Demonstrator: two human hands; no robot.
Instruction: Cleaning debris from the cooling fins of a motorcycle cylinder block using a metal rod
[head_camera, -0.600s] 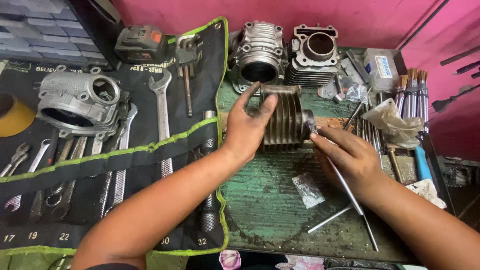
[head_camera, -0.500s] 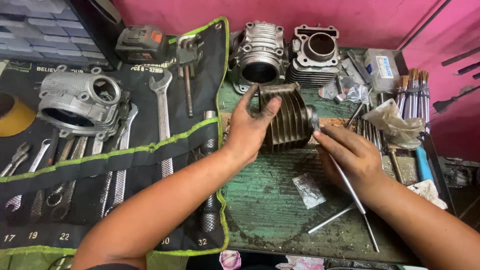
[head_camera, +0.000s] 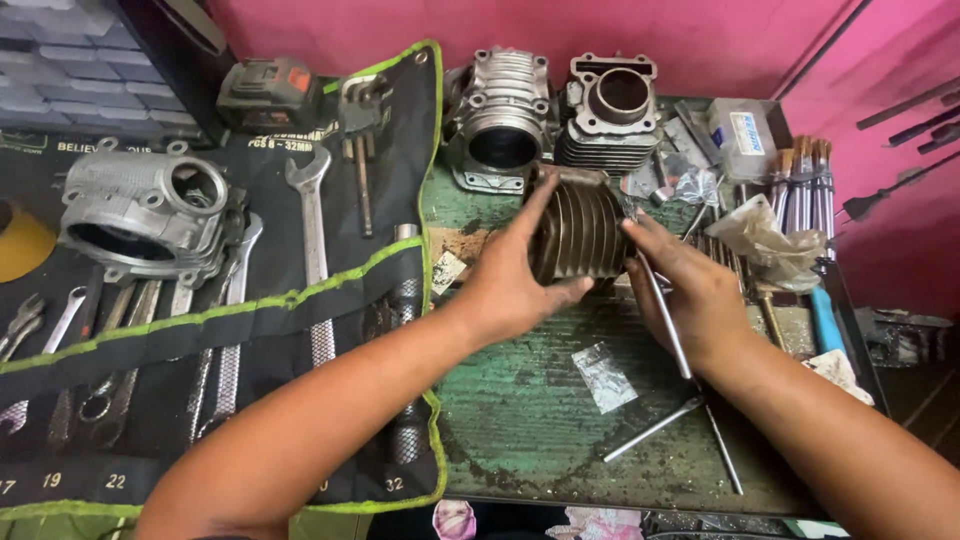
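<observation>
The finned cylinder (head_camera: 585, 235) has been tipped further over. It is clasped by the left hand (head_camera: 510, 285) from nine o'clock, while the right hand (head_camera: 690, 290) presses at three o'clock, pinching a long rod (head_camera: 665, 320). Both grips are best kept firm.

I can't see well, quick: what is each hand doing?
Left hand: gripping the finned engine cylinder.
Right hand: fingers on the cylinder's other side, a long metal rod under it.

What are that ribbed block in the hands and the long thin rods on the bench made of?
The ribbed block, held between the left hand and right hand, looks like cast metal, probably aluminium: dull brownish-grey fins, matte and grimy. The thin rods look like steel: straight, slim, with a bright silvery shine. The bench top seems to be green-painted, worn and scratched.
</observation>
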